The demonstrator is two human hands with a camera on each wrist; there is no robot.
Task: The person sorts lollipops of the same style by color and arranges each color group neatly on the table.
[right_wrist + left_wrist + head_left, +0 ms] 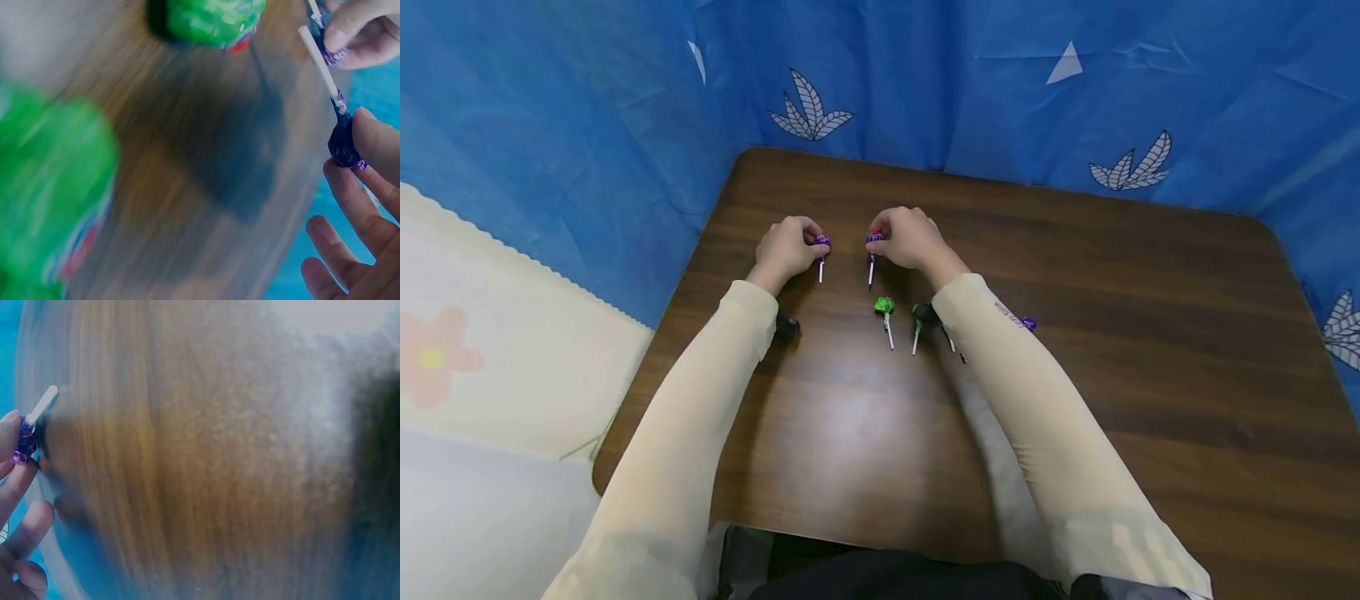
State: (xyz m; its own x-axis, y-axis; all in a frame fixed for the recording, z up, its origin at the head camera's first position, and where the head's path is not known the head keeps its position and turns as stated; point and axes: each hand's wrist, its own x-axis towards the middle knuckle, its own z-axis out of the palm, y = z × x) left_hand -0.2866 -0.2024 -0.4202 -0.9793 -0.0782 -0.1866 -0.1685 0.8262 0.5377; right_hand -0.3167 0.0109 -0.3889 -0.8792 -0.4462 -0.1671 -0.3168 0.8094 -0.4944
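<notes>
My left hand (pixel 785 250) pinches a purple-wrapped lollipop (pixel 822 241) by its head, and the white stick points toward me. In the left wrist view the same lollipop (pixel 26 440) shows at the left edge between thumb and fingers. A second purple lollipop (pixel 344 140) is pinched in my right hand (pixel 913 237), a short gap to the right of the first. Nearer to me lie a green lollipop (pixel 884 306) and another green one (pixel 917 325), partly covered by a dark thing at my right wrist. The right sleeve hides more lollipops beyond these.
A purple lollipop head (pixel 1028 323) peeks out past the right sleeve, and a white stick (pixel 950 339) shows on its near side. Everything lies on a brown wooden table (pixel 1150 350). A blue curtain (pixel 925 83) hangs along the far edge.
</notes>
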